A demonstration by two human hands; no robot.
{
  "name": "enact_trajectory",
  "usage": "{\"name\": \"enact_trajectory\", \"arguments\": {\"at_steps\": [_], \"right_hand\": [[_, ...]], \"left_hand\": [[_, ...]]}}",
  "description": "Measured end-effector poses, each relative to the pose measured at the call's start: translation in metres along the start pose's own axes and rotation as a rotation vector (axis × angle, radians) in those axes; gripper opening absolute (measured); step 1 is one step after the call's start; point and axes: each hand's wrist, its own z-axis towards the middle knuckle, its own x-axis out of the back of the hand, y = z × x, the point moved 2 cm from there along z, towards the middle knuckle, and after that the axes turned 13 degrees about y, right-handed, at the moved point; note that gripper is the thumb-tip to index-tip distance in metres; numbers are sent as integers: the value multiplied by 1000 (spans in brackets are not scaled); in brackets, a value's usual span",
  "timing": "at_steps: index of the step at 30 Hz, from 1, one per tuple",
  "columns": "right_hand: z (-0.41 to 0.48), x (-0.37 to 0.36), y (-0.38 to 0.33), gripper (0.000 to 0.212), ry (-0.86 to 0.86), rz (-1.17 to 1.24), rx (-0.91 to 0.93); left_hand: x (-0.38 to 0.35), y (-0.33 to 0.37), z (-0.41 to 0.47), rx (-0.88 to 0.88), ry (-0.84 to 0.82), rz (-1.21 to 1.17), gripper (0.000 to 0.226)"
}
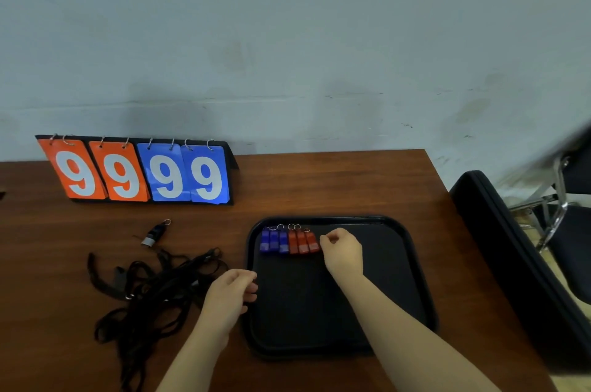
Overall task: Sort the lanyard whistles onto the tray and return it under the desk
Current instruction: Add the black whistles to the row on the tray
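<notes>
Head view: black tray, square with rounded corners and a raised rim, lies flat on the brown desk, toward the desk's right edge and nearer its front edge than its back.

Six small plastic whistles sit in one tight row at the tray's far-left corner, side by side. The three blue whistles are on the left and the three red whistles on the right. Each has a metal key ring at the end facing the tray's far edge.

Person's right hand is over the tray, just beside the rightmost red one. Its fingers are curled in, thumb against forefinger. Cannot tell whether it pinches anything or touches that whistle.

Person's left hand is at the tray's left edge, fingertips over the rim. Fingers are loosely curled, with nothing visible in them.

A black whistle with a silver mouthpiece and a key ring lies on the desk, well left of the tray. The black lanyards are a tangled heap toward the desk's front edge, between that whistle and the left hand.

A flip scoreboard stands at the desk's back edge, left part: two orange cards and two blue, all showing 9. A black case stands just off the desk's right edge, with a chrome-framed chair beyond it.
</notes>
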Motion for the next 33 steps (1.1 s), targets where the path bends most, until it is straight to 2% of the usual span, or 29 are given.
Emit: {"name": "enact_trajectory", "arguments": {"at_steps": [3,7,9,13,17,19,22,24,29,31,33], "right_hand": [[-16,-6,-15,7,-8,-101,244],[-40,-28,-46,11,-96,-219,652],[-55,-43,-61,12,-169,-275,816],[-83,-71,-82,17,-278,-316,1023],[-103,-95,-100,16,-359,-355,1135],[-107,-107,-114,19,-415,-396,1144],[-107,-128,-142,35,-485,-541,1190],[-108,-139,-161,48,-495,-655,1259],[-116,-170,-183,74,-620,-789,1375],[-120,-184,-182,75,-672,-846,1416],[-122,-195,-178,68,-677,-891,1444]], "left_hand": [[7,-2,3,-136,67,135,13],[34,2,19,-465,253,604,10],[52,5,34,-530,359,681,12],[98,14,71,-499,570,635,21],[134,6,89,-260,724,677,34],[138,-5,90,-199,709,705,36],[130,-25,95,-210,570,818,37],[126,-37,98,-230,537,770,33],[125,-57,96,-258,610,482,34],[125,-58,93,-251,629,357,33],[128,-55,89,-246,648,239,34]]}}
